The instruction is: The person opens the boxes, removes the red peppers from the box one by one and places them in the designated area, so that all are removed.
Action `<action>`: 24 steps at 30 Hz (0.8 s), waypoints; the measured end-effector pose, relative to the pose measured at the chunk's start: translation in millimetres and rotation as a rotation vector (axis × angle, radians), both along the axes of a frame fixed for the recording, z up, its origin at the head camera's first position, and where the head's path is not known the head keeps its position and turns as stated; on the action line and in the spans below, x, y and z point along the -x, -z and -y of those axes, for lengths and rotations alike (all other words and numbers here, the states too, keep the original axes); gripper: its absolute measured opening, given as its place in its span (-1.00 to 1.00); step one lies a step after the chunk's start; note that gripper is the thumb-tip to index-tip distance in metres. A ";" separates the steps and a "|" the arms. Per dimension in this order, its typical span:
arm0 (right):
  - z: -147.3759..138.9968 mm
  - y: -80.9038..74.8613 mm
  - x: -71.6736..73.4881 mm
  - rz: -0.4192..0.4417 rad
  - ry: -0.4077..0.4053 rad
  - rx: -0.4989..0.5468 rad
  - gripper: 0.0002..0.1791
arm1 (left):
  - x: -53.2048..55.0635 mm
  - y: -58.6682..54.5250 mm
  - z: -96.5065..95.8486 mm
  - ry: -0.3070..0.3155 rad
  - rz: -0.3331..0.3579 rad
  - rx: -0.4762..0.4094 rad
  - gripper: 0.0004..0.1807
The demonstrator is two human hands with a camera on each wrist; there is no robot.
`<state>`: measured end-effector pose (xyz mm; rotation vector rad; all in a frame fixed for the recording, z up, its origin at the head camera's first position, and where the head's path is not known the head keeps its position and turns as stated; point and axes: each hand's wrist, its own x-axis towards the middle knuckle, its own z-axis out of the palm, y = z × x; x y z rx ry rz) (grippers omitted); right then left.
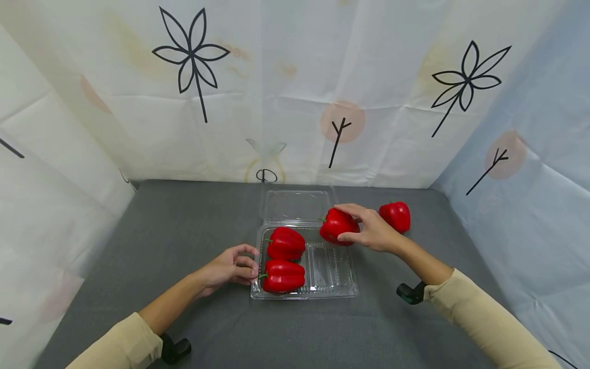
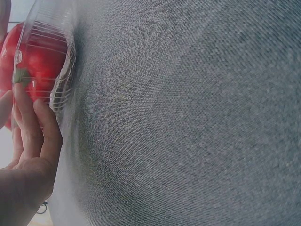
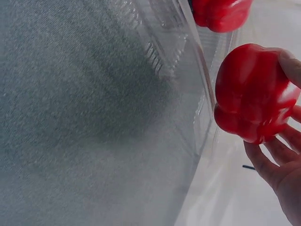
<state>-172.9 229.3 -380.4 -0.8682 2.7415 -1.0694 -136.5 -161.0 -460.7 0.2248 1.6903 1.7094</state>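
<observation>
Two red peppers (image 1: 286,243) inside; your right hand (image 1: 375,233) grips a third pepper (image 1: 337,226). Left hand (image 1: 226,269), fingers loose, at clear container (image 1: 322,294). Too low a pass could knock it askew.

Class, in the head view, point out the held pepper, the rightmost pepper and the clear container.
Held pepper (image 1: 335,226), head view: its glossy red side.
Rightmost pepper (image 1: 395,217), head view: the middle of its body.
Clear container (image 1: 325,265), head view: its bare floor.
</observation>
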 end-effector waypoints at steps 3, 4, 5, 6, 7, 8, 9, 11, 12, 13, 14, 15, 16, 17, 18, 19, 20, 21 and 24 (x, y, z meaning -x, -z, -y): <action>-6.1 2.2 0.3 -0.019 0.044 -0.008 -0.22 | 0.2 0.6 -0.3 -0.005 0.005 0.005 -0.45; -8.4 3.2 0.5 -0.027 0.060 -0.011 -0.22 | 0.2 0.5 -0.4 -0.009 0.010 0.006 -0.45; -10.6 4.1 0.7 -0.035 0.075 -0.012 -0.22 | 0.2 0.6 -0.2 -0.008 0.008 0.005 -0.45; -12.9 5.0 0.8 -0.037 0.089 -0.010 -0.22 | 0.2 0.6 -0.1 -0.008 0.010 0.005 -0.45; -15.2 5.9 1.0 -0.040 0.102 -0.010 -0.22 | 0.2 0.6 0.1 -0.005 0.005 0.003 -0.46; -17.4 6.8 1.4 -0.043 0.115 -0.012 -0.22 | 0.1 0.3 0.1 -0.004 0.004 0.003 -0.46; -19.4 7.6 1.7 -0.043 0.127 -0.011 -0.21 | 0.3 0.4 0.2 -0.002 0.003 0.001 -0.46; -23.3 9.3 2.6 -0.045 0.148 -0.008 -0.20 | 0.3 0.4 0.1 0.002 -0.001 -0.001 -0.46; -25.1 10.0 3.2 -0.049 0.157 -0.008 -0.20 | 0.3 0.3 -0.1 0.001 0.001 -0.002 -0.46; -26.6 10.7 3.8 -0.057 0.167 -0.009 -0.20 | 0.3 0.3 -0.2 0.002 -0.001 -0.003 -0.46; -27.9 11.4 4.4 -0.065 0.178 -0.007 -0.20 | 0.2 0.2 -0.4 0.000 0.002 -0.004 -0.46; -29.2 12.2 5.0 -0.079 0.191 -0.007 -0.20 | 0.2 0.4 -0.5 0.000 0.000 -0.007 -0.46; -30.6 13.3 5.6 -0.094 0.206 -0.009 -0.20 | 0.0 0.2 -0.7 -0.001 -0.002 -0.009 -0.46; -31.8 14.4 6.2 -0.111 0.226 -0.013 -0.20 | -0.2 0.2 -0.7 -0.002 -0.003 -0.010 -0.46; -33.0 15.8 6.5 -0.128 0.249 -0.019 -0.21 | -0.4 0.0 -0.7 -0.004 -0.004 -0.012 -0.47; -34.1 17.4 6.9 -0.141 0.274 -0.020 -0.21 | -0.5 -0.1 -0.7 -0.005 -0.004 -0.013 -0.47; -35.3 19.4 7.3 -0.154 0.301 -0.021 -0.22 | -0.7 -0.2 -0.7 -0.005 -0.005 -0.015 -0.46; -36.5 21.6 7.8 -0.166 0.329 -0.023 -0.22 | -0.8 -0.2 -0.6 -0.005 -0.006 -0.015 -0.46; -39.8 28.6 8.4 -0.188 0.407 -0.010 -0.24 | -0.7 -0.3 -0.7 -0.005 -0.007 -0.017 -0.46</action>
